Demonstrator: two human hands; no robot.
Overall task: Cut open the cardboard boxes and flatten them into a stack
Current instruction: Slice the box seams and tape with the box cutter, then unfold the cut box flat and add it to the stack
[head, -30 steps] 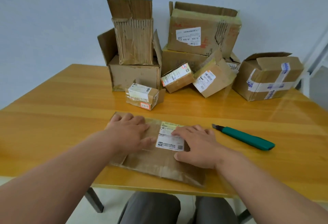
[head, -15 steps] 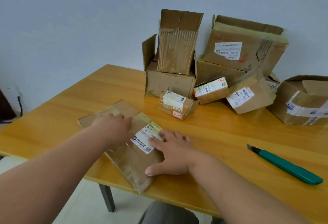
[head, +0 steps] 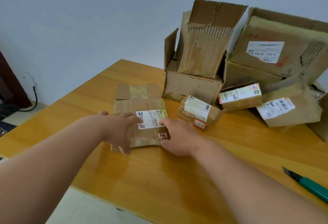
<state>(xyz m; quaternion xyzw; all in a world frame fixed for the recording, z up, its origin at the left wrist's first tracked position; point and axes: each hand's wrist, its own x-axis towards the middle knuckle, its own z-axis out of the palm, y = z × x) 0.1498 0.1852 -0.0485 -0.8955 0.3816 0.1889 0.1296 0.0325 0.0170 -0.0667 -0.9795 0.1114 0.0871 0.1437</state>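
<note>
The flattened box (head: 140, 115) lies on the tabletop (head: 159, 179), left of the uncut boxes (head: 221, 74). Left hand (head: 120, 131) and right hand (head: 177, 136) press it, fingers straight, grasping nothing. Light, stiff, tape-slick; best held by its edges.

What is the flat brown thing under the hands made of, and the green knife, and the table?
Flattened brown box: corrugated cardboard, matte, with glossy tape strips and a white paper label.
Green-handled utility knife: handle looks like smooth plastic; the dark tip is probably metal.
Yellow-orange table: looks like wood with a shiny varnish, showing grain and reflections.
</note>
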